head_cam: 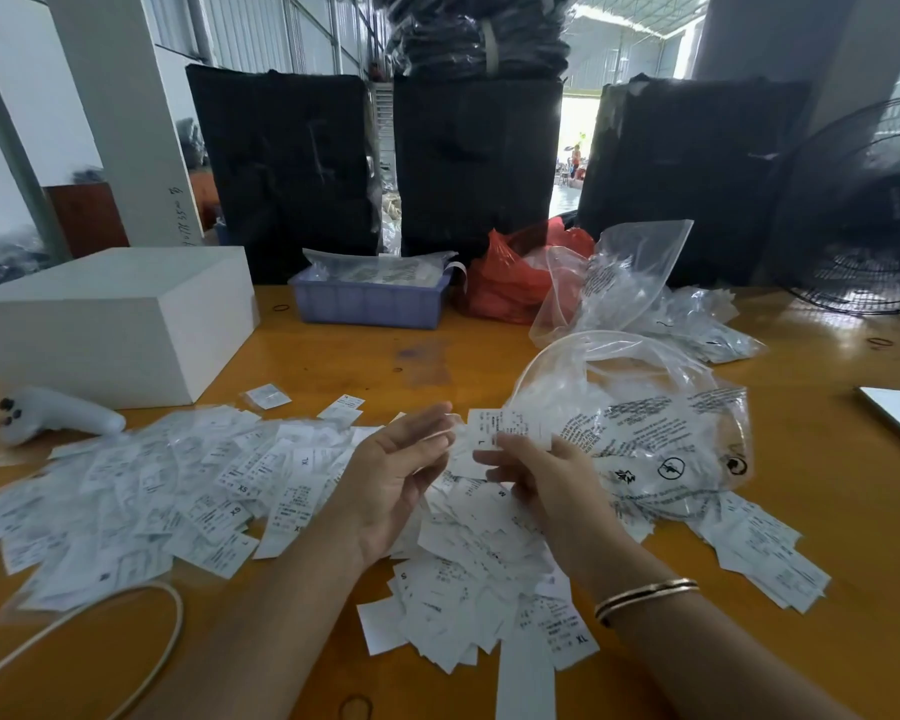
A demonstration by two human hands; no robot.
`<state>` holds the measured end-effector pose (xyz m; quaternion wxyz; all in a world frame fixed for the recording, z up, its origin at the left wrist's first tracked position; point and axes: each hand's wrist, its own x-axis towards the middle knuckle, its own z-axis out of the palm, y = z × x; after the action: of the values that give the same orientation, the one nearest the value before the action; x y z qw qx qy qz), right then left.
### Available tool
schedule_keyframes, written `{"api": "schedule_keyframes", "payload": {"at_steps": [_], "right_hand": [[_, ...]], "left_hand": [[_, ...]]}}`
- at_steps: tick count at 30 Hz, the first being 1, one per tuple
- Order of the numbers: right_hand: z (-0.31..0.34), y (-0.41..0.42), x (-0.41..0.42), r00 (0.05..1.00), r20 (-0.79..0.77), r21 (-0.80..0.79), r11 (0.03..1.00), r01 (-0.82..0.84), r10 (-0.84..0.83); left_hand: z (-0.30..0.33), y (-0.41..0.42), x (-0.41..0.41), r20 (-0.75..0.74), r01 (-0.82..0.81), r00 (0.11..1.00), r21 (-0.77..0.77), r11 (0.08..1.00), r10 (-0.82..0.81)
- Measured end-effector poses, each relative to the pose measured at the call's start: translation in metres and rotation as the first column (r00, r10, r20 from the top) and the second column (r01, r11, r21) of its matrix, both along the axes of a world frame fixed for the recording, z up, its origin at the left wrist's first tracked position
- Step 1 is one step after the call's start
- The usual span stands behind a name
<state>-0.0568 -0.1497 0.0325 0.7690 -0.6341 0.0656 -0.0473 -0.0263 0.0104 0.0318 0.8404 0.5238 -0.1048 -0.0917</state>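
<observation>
Label marked L is held just left of the clear bag, above the pile of labels on the table. At its lower edge the right hand pinches it between thumb and curled fingers. Further left of the bag, the left hand is turned palm-up with relaxed, spread fingers, their tips near the label's left edge; whether they touch it cannot be told.
</observation>
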Motion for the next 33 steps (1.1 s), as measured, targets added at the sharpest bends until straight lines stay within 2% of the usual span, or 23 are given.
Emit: {"api": "schedule_keyframes", "payload": {"at_steps": [11, 24, 29, 33], "right_hand": [[0.003, 0.001, 0.003, 0.997, -0.06, 0.313, 0.949, -0.029, 0.05], [0.004, 0.003, 0.002, 0.995, -0.084, 0.395, 0.918, -0.021, 0.058], [0.005, 0.004, -0.002, 0.996, -0.062, 0.33, 0.943, -0.043, 0.067], [0.005, 0.009, -0.008, 0.997, -0.033, 0.053, 0.996, -0.066, 0.068]], "left_hand": [[-0.003, -0.001, 0.001, 0.027, -0.024, 0.999, 0.056, 0.998, 0.022], [-0.003, 0.0, 0.002, 0.01, -0.048, 0.999, 0.015, 0.999, 0.047], [-0.004, -0.001, 0.002, 0.009, -0.054, 0.999, 0.017, 0.998, 0.054], [-0.004, -0.002, 0.003, -0.039, -0.092, 0.995, -0.009, 0.996, 0.092]]}}
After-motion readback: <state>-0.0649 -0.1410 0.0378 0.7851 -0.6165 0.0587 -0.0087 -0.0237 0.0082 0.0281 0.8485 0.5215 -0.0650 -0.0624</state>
